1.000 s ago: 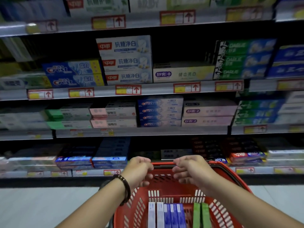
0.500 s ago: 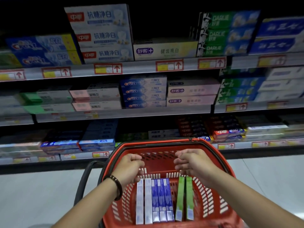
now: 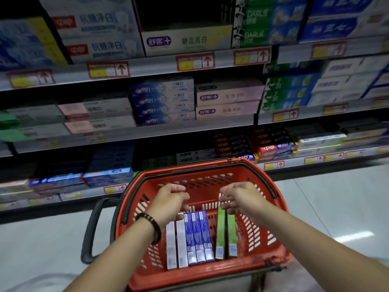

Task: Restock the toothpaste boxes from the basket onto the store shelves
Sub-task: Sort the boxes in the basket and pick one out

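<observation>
A red plastic basket [image 3: 271,209] stands on the floor in front of the shelves. Inside it stand two white toothpaste boxes [image 3: 176,243], three blue ones [image 3: 197,237] and two green ones [image 3: 225,234], side by side on their long edges. My left hand [image 3: 170,202], with a dark bead bracelet on the wrist, hovers over the far ends of the white and blue boxes, fingers loosely curled and holding nothing. My right hand [image 3: 242,199] hangs the same way above the green boxes. Whether either hand touches a box is unclear.
Three shelf levels [image 3: 168,129] packed with toothpaste boxes run across the view behind the basket. A dark gap [image 3: 185,11] shows above the yellow-white box on the top level. A black basket handle [image 3: 92,224] hangs at the left. Pale floor tiles [image 3: 336,207] lie on both sides.
My view has tilted downward. Both hands have moved from the basket's far rim down over the boxes inside, still holding nothing.
</observation>
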Demonstrator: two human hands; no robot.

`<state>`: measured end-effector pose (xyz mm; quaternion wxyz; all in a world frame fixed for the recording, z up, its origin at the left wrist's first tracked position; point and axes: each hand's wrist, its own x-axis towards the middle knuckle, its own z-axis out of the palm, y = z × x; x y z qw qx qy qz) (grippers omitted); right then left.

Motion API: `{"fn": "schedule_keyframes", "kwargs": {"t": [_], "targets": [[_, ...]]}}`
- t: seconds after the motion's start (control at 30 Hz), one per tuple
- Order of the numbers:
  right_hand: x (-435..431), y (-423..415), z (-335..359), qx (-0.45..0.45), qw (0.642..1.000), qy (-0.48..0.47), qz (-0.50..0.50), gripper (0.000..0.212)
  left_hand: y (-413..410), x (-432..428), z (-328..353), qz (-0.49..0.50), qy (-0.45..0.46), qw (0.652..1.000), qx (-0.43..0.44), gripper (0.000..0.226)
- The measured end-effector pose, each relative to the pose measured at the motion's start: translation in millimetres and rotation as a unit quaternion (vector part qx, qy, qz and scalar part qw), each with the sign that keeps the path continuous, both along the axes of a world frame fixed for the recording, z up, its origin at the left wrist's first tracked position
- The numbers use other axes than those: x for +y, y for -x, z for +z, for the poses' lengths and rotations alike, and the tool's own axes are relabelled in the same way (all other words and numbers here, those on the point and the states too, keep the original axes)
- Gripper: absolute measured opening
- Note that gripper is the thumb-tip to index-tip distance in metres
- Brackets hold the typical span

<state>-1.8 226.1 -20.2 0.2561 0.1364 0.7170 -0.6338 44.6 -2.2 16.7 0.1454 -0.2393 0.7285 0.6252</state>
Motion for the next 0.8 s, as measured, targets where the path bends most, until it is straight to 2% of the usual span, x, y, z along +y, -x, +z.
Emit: {"fn": "schedule_keyframes", "kwargs": {"t": [0.17, 0.37, 0.63, 0.8], "targets": [[4, 3, -13, -0.007, 0.999, -0.04, 0.003, 0.012, 7, 14, -4, -0.036, 0.029, 0.999, -0.005, 0.016], [2, 9, -34, -0.033, 0.996, -0.077, 0.011, 0.012, 8, 26, -31, -0.13, 0.127, 0.983, -0.02, 0.011], [8, 22, -71, -0.083, 0.987, -0.135, 0.005, 0.014, 8, 43, -94, -0.167, 0.151, 0.97, -0.091, 0.007], [11, 26, -102, -0.109, 0.981, -0.161, 0.006, 0.012, 11, 58, -126, -0.184, 0.154, 0.965, -0.107, 0.01]]}}
